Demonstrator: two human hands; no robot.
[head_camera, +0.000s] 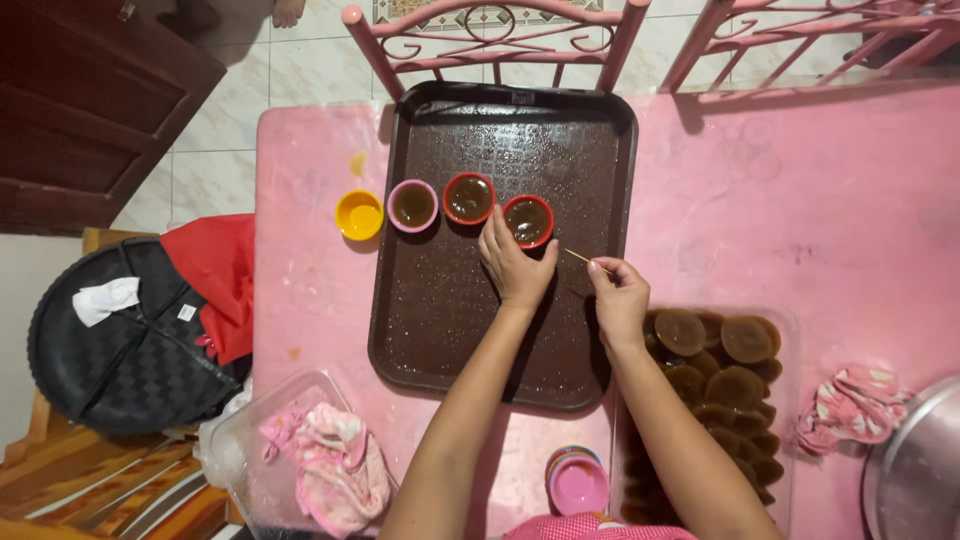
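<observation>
A dark brown tray (440, 330) lies on the pink table. On its far part stand three small cups of brown jelly: a pink cup (413, 205), a red cup (469, 197) and another red cup (528, 220). My left hand (515, 265) rests on the tray with its fingers touching the right red cup. My right hand (618, 298) pinches a thin wooden stick (580, 257) that points toward that cup.
An empty yellow cup (359, 215) sits left of the tray. A clear container (790, 330) of round brown cakes is at the right, a stack of coloured cups (578, 483) near me, pink cloths (335, 465) and a metal bowl (918, 470) at the edges.
</observation>
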